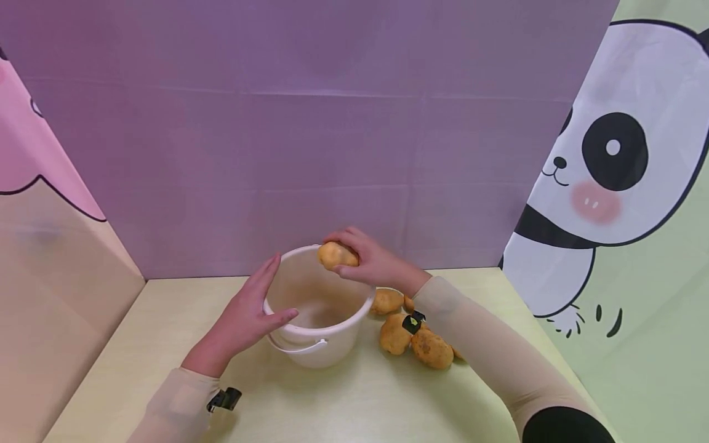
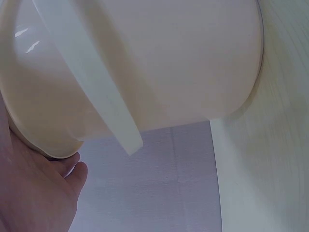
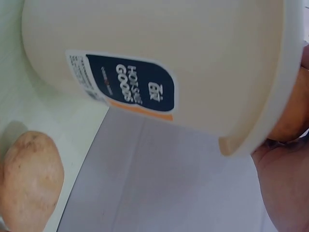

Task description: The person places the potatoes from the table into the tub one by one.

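A white bucket (image 1: 327, 344) stands upright on the table, with its handle (image 1: 301, 349) hanging down at the front. My left hand (image 1: 252, 311) rests against the bucket's left rim, fingers extended along it and thumb reaching over the opening. The left wrist view has those fingers (image 2: 75, 176) right at the rim. Over the back right of the opening, my right hand (image 1: 376, 261) grips a potato (image 1: 336, 255) between thumb and fingers. In the right wrist view the rim partly hides that held potato (image 3: 292, 113).
To the bucket's right, several potatoes (image 1: 432, 349) lie together on the table (image 1: 277, 406), partly hidden under my right forearm. A purple backdrop (image 1: 332, 141) rises behind the table. The bucket's side carries a dark label (image 3: 130, 82).
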The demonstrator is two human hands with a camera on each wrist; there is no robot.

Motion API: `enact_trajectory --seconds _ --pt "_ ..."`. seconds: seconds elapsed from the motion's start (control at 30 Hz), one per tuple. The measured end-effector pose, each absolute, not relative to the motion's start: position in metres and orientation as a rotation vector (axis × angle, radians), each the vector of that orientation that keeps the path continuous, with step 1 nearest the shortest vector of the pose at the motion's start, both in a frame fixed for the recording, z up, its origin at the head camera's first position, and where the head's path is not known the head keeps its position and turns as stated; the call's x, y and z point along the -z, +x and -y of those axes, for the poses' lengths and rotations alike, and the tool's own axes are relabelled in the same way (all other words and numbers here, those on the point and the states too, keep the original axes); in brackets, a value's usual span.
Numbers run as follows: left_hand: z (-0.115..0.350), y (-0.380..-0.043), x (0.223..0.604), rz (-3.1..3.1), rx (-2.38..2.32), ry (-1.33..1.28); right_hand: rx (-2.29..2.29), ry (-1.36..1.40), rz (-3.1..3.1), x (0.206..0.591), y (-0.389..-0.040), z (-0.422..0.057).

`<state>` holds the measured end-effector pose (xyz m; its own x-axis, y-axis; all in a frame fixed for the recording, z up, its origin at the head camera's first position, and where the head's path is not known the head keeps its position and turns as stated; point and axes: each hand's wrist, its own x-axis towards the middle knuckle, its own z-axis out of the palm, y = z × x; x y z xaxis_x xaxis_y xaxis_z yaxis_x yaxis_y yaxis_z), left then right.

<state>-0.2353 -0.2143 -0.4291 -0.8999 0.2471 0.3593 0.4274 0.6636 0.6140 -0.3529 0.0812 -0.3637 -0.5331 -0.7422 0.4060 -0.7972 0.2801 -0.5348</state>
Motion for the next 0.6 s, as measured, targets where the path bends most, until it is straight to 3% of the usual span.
enact_trajectory --seconds 0.6 --pt "0.216 -0.237 0.430 2.654 1.050 -0.551 -0.942 1.560 2.499 0.366 -0.354 -0.048"
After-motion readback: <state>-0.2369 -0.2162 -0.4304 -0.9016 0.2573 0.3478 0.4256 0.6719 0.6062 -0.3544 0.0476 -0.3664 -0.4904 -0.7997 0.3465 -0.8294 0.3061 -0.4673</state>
